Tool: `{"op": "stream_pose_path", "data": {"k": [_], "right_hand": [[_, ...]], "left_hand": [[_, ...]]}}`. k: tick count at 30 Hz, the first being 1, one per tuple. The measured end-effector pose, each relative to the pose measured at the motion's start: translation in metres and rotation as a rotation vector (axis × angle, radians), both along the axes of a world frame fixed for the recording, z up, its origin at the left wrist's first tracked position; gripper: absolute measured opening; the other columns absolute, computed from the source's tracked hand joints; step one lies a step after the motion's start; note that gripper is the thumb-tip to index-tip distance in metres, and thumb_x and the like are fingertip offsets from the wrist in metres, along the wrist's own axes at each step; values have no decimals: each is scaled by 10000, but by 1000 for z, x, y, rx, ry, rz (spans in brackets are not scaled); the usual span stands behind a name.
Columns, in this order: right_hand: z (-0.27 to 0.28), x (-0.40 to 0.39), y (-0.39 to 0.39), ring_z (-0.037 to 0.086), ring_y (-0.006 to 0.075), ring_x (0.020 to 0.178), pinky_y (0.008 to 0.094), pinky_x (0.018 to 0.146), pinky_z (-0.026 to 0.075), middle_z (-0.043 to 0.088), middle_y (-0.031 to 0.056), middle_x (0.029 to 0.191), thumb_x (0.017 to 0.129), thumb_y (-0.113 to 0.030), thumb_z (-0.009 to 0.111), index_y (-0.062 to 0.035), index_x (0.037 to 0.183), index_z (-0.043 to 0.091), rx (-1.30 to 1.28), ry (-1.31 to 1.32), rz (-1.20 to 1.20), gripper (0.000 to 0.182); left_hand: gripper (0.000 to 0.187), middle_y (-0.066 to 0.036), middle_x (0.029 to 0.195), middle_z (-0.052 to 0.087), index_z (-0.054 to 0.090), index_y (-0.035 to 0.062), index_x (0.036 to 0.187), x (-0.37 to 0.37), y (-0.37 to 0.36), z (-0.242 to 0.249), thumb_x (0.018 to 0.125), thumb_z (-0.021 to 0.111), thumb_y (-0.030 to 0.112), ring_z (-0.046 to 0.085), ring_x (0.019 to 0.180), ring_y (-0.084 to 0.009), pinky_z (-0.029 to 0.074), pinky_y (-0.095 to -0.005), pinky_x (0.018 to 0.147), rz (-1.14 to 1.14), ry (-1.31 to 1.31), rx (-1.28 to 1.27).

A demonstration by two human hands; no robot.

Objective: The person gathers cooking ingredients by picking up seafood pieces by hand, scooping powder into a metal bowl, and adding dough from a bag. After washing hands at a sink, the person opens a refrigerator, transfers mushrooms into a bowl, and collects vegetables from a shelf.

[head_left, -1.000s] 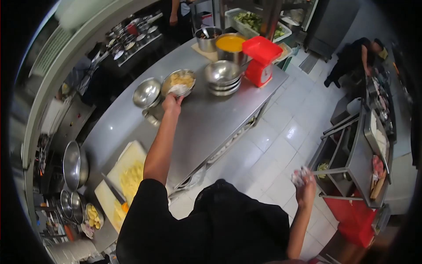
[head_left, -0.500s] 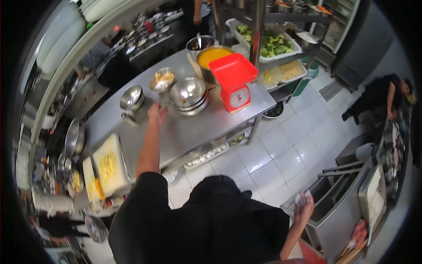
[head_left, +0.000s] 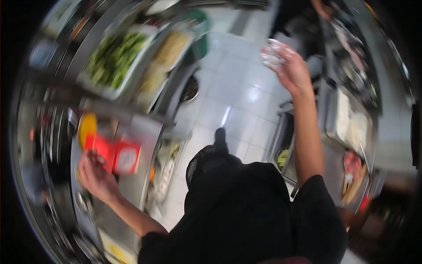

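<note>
My right hand (head_left: 295, 72) is raised over the tiled floor, fingers closed round a crumpled, whitish, shiny wad (head_left: 273, 53) that looks like plastic wrap. Beside the red kitchen scale (head_left: 127, 158) on the steel counter is my left hand (head_left: 97, 177), loosely curled with fingers apart and nothing seen in them. Its fingertips overlap the scale's red pan in this view. Motion blurs much of the picture on the left. Past the scale, a pot of yellow-orange liquid (head_left: 88, 127) shows in part.
A white tray of green vegetables (head_left: 115, 61) rests on the shelf at upper left, with a tray of pale food (head_left: 173, 49) alongside. At right, a steel counter (head_left: 327, 182) carries a white board (head_left: 349, 116) and raw meat (head_left: 353, 166). A person (head_left: 299, 22) stands at the top.
My view has swung to the right, away from the bowls. My right hand has risen, still holding the crumpled wad. My left hand, earlier reaching near the steel bowls, now appears by the red scale.
</note>
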State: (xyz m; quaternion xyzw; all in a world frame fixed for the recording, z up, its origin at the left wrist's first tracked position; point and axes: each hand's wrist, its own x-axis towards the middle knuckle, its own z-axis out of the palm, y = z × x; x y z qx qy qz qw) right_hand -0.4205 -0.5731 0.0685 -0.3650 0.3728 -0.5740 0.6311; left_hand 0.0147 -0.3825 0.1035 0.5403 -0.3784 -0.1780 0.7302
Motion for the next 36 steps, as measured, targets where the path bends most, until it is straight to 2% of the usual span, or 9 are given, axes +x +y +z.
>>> {"op": "stream_pose_path", "data": {"k": [2, 7, 12, 18, 24, 27, 32, 33, 36], "right_hand": [[21, -39, -15, 608, 236, 873, 331, 771, 499, 603, 164, 977, 869, -89, 464, 28, 1141, 491, -20, -17, -73, 297], [38, -157, 3, 610, 215, 812, 313, 726, 497, 608, 141, 927, 871, -75, 456, 33, 1109, 494, 45, 34, -504, 265], [25, -247, 36, 608, 215, 796, 301, 708, 503, 592, 158, 908, 849, -21, 447, 68, 1050, 504, 53, -50, -980, 227], [7, -346, -10, 599, 220, 823, 306, 731, 502, 576, 163, 927, 872, -25, 423, 80, 1063, 480, 10, -124, -1180, 225], [11, -463, -155, 585, 259, 941, 358, 826, 487, 557, 185, 1018, 899, -58, 369, 73, 1118, 452, -107, -249, -1066, 268], [23, -513, -243, 601, 268, 893, 375, 727, 519, 567, 185, 963, 866, -36, 421, 85, 1075, 473, -126, -144, -1085, 247], [17, -592, -375, 610, 266, 726, 385, 579, 507, 566, 171, 826, 819, 7, 476, 63, 895, 534, -151, -318, -1117, 111], [-4, -627, -407, 609, 276, 703, 404, 554, 502, 565, 171, 825, 817, 17, 474, 63, 912, 524, -199, -298, -1195, 116], [20, -653, -436, 615, 273, 682, 437, 540, 501, 574, 160, 819, 823, 14, 476, 65, 929, 514, -128, -312, -1241, 123]], "left_hand": [[219, -112, 903, 584, 546, -37, 989, -35, -78, -7, 893, 479, 147, 509, 687, -124, 411, -240, 626, -265, 162, 107], [177, -113, 908, 592, 574, -42, 935, -202, -271, -14, 877, 494, 104, 515, 680, -128, 417, -247, 607, -826, 95, 115], [181, -112, 927, 584, 560, -32, 985, -371, -400, 2, 891, 486, 103, 520, 699, -117, 422, -239, 616, -1361, -54, 35], [214, -108, 944, 582, 537, -26, 1045, -529, -502, 10, 895, 488, 120, 544, 717, -118, 425, -242, 614, -1529, -30, 122], [227, -100, 963, 588, 530, -10, 1058, -614, -620, 19, 892, 492, 140, 555, 728, -113, 432, -231, 633, -1528, -22, 226], [263, -104, 992, 585, 518, -6, 1088, -661, -700, 7, 890, 500, 167, 556, 759, -126, 434, -237, 666, -1634, -41, 223], [311, -97, 1013, 583, 514, -3, 1105, -766, -790, 3, 891, 503, 222, 549, 857, -153, 430, -270, 735, -1711, -77, 289], [310, -97, 1013, 583, 514, -2, 1105, -790, -801, 6, 893, 499, 224, 551, 861, -156, 431, -269, 735, -1733, -67, 308], [307, -92, 1002, 583, 518, 8, 1099, -872, -856, 12, 902, 486, 242, 555, 876, -162, 432, -267, 738, -1917, -35, 300]]}}
